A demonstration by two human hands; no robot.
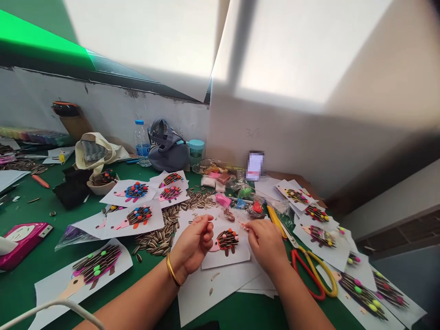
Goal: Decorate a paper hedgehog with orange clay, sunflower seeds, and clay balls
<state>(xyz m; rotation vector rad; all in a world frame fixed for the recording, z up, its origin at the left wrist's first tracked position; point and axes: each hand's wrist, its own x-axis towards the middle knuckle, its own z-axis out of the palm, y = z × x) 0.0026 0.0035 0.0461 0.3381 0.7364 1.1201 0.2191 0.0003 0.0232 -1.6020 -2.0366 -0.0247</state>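
Observation:
My left hand (196, 243), with a gold bangle at the wrist, is raised at the left edge of a white card, thumb and fingertips pressed together; what they hold, if anything, is too small to tell. On the card lies a hedgehog figure (227, 240) with seed spines, pink dots and brown feet. To its right, my right hand (266, 242) pinches a small pinkish piece (243, 225) between thumb and index finger. Just behind the card sits a brown lump of clay (228, 215). Loose sheets of white paper (209, 298) lie under the card.
Sunflower seeds (154, 238) are heaped left of my hands. Red scissors (307, 275), yellow scissors (321, 270) and a yellow cutter (275, 220) lie right. Hedgehog cards (137, 220) flank both sides. Behind stand a phone (255, 166), a bag (168, 149) and a bottle (141, 142).

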